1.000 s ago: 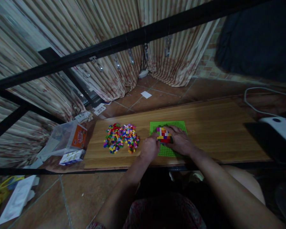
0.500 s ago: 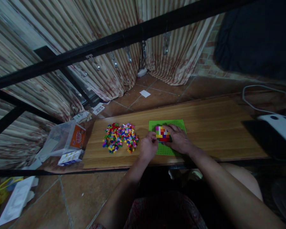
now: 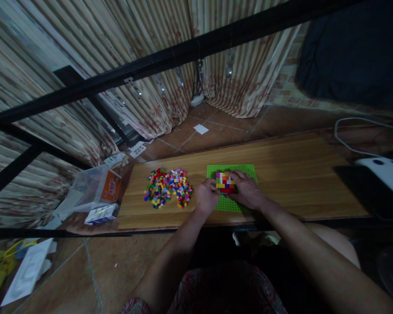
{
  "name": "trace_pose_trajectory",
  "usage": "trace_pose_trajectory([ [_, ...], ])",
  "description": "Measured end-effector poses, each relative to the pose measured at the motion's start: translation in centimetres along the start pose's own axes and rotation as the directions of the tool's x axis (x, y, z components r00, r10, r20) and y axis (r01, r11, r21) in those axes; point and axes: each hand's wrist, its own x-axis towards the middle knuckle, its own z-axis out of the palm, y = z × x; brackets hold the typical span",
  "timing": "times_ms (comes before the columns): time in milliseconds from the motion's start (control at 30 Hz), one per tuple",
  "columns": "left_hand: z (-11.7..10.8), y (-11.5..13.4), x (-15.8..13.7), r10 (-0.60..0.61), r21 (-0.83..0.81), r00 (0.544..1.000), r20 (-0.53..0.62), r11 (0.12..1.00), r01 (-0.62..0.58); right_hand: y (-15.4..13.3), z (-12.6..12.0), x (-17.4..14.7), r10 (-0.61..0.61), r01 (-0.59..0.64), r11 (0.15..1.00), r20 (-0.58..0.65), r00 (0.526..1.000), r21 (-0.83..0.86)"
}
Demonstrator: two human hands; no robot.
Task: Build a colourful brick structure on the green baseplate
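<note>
A green studded baseplate (image 3: 245, 169) lies on a wooden board (image 3: 298, 174). A block of small coloured bricks (image 3: 225, 183) is built on its left part. My right hand (image 3: 249, 192) rests on the baseplate, fingers against the right side of the block. My left hand (image 3: 207, 197) sits at the plate's left edge, fingertips touching the block's left side. Whether it pinches a brick is hidden. A heap of loose coloured bricks (image 3: 168, 188) lies to the left.
A clear plastic bag with an orange box (image 3: 100, 189) and a small carton (image 3: 101, 213) sit off the board's left end. A white device (image 3: 384, 174) with a cable stands at the right. A black metal frame (image 3: 170, 56) crosses overhead; curtains hang behind.
Both hands stay at the brick block with only slight finger shifts. The view has drifted a little.
</note>
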Motion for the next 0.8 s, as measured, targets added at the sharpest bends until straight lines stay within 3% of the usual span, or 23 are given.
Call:
trace_pose_trajectory([
  [267, -1.1, -0.1, -1.7, 0.011, -0.096, 1.0, 0.011, 0.995, -0.01, 0.2, 0.1, -0.2, -0.011, 0.012, 1.0, -0.039, 0.999, 0.009],
  [467, -5.4, -4.2, -6.5, 0.035, -0.199, 0.99, -0.138, 0.978, -0.063, 0.8, 0.6, -0.5, -0.034, 0.035, 0.999, -0.038, 0.999, 0.025],
  [533, -7.5, -6.1, -8.1, -0.013, -0.152, 0.979, -0.201, 0.988, -0.018, 1.1, 0.8, -0.4, -0.033, 0.034, 0.999, -0.037, 0.999, 0.023],
  [667, -10.9, -9.2, -9.9, -0.204, 0.001, 0.932, -0.299, 0.977, 0.214, 1.5, 1.3, -0.3, -0.055, 0.056, 0.998, -0.051, 0.997, 0.006],
  [800, -12.5, -10.5, -9.7, -0.211, 0.094, 0.906, -0.367, 0.961, 0.261, 1.7, 1.4, -0.3, -0.071, 0.07, 0.997, -0.067, 0.995, -0.008],
])
